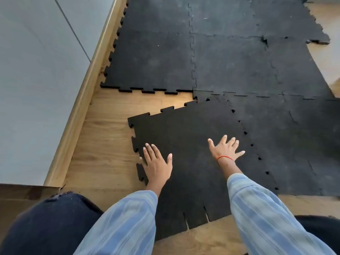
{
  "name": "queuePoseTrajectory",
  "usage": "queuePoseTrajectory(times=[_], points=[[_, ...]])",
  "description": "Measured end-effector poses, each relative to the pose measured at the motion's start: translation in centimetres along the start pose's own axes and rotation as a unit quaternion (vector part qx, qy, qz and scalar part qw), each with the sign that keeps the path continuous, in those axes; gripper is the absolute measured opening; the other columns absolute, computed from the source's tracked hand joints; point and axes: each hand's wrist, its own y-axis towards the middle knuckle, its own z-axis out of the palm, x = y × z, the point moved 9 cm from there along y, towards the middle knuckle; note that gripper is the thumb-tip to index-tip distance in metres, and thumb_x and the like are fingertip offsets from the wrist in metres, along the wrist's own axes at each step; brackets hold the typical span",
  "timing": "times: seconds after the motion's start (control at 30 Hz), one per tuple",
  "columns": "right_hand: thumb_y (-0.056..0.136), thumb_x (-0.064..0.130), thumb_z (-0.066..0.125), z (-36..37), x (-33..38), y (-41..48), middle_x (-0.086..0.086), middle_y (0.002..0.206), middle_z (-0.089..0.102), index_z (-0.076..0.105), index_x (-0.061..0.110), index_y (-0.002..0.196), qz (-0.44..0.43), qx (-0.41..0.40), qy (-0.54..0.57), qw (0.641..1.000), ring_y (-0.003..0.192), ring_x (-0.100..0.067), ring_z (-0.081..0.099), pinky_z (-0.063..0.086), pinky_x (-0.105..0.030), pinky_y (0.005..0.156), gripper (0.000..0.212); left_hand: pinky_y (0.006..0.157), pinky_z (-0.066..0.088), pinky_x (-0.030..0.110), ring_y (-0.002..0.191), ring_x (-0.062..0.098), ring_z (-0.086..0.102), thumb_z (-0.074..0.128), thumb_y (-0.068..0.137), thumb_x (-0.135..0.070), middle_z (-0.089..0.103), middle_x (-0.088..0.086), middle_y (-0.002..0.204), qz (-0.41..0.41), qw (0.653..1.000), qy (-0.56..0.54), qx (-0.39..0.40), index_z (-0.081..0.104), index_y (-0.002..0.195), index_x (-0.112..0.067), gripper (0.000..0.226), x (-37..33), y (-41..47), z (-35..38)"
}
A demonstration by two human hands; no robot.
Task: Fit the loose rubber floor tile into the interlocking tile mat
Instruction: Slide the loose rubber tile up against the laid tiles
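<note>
Head view: loose tile edge overlapped

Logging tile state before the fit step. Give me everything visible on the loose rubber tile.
The loose rubber tile is black, speckled rubber by its look, square with puzzle-tooth tabs on its edges. It lies flat but rotated, skewed against the interlocking mat, unlocked. A wedge of wooden floor shows between its far edge and the mat; its right edge meets or overlaps the mat's tiles. The left hand presses flat near its left edge, the right hand flat near its right side.
</note>
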Motion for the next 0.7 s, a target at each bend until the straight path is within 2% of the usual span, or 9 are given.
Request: queuePoseTrajectory(times=[0.13,0.2,0.33,0.43,0.6,0.7], points=[[0.087,0.067,0.036,0.3,-3.3,2.1,-0.018,0.16,0.004,0.011,0.011,0.153,0.067,0.032,-0.019,0.997,0.149,-0.03,-0.004,0.003,-0.063,0.114,0.089,0.118,0.009,0.052,0.148,0.04,-0.003,0.029,0.094,-0.06,-0.005,0.025,0.16,-0.15,0.987,-0.042,0.035,0.002,0.153,-0.001,0.087,3.1,0.5,2.1],[0.086,0.068,0.04,0.7,-5.0,2.6,-0.017,0.16,0.004,0.009,0.01,0.153,0.086,0.049,-0.016,0.995,0.149,-0.029,-0.003,0.003,-0.061,0.115,0.094,0.118,0.008,0.052,0.147,0.042,-0.004,0.031,0.094,-0.06,-0.006,0.028,0.159,-0.191,0.976,-0.075,0.071,-0.003,0.153,-0.004,0.089,3.5,0.5,3.0],[0.082,0.068,0.05,0.4,-6.5,3.8,-0.015,0.16,0.007,0.011,0.011,0.153,0.078,0.084,-0.023,0.993,0.149,-0.028,0.004,0.007,-0.058,0.116,0.099,0.118,0.009,0.054,0.147,0.044,-0.002,0.038,0.093,-0.058,-0.004,0.028,0.159,-0.202,0.972,-0.077,0.087,-0.006,0.152,-0.004,0.091,3.4,0.5,3.2],[0.08,0.065,0.055,0.1,-7.2,4.5,-0.014,0.161,0.004,0.011,0.009,0.152,0.06,0.095,-0.017,0.994,0.149,-0.027,0.004,0.01,-0.056,0.117,0.101,0.117,0.014,0.055,0.147,0.043,0.005,0.042,0.093,-0.056,0.004,0.024,0.159,-0.213,0.971,-0.082,0.073,-0.002,0.152,-0.001,0.091,3.6,0.5,2.9],[0.077,0.065,0.06,-0.7,-7.0,6.2,-0.01,0.162,-0.001,0.006,0.006,0.152,0.025,0.086,-0.007,0.996,0.15,-0.024,0.002,0.009,-0.052,0.119,0.11,0.114,0.029,0.05,0.142,0.034,0.028,0.053,0.091,-0.049,0.028,0.019,0.155,-0.214,0.969,-0.127,0.003,0.017,0.15,0.002,0.086,5.0,1.1,1.6],[0.073,0.061,0.068,-1.3,-7.0,7.8,-0.011,0.161,0.008,0.005,0.003,0.152,0.016,0.096,0.022,0.995,0.149,-0.026,0.011,0.014,-0.05,0.12,0.116,0.108,0.037,0.049,0.133,0.035,0.042,0.062,0.088,-0.044,0.042,0.019,0.146,-0.224,0.961,-0.159,-0.023,0.032,0.144,0.002,0.078,5.4,1.2,1.3]])
